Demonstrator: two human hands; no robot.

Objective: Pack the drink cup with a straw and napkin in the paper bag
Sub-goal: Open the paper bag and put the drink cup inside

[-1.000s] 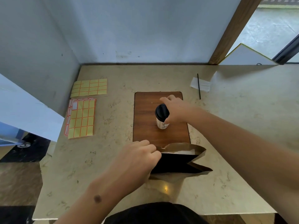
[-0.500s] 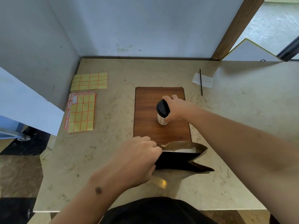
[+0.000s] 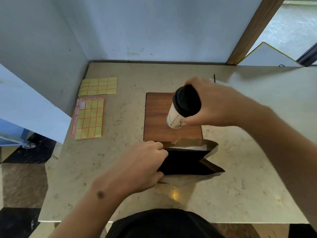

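My right hand [image 3: 216, 103] grips a white drink cup [image 3: 176, 120] with a black lid, lifted off the wooden board [image 3: 157, 121] and tilted, top toward me. Just in front of the board stands a brown paper bag [image 3: 197, 145] with its mouth open and dark inside. My left hand [image 3: 142, 165] pinches the bag's left rim and holds it open. The tip of a black straw [image 3: 214, 77] shows behind my right hand at the back of the table. The napkin under it is mostly hidden by that hand.
Two sheets of yellow sticker labels [image 3: 97, 85] [image 3: 89, 118] lie on the left of the beige stone table [image 3: 240, 194]. Blue walls close the back and left. A wooden post [image 3: 253, 30] rises at the back right. The table's front edge is near my body.
My right hand has lifted the cup off the wooden board and raised it toward me, tilting it. My left hand has stayed on the bag's left rim.
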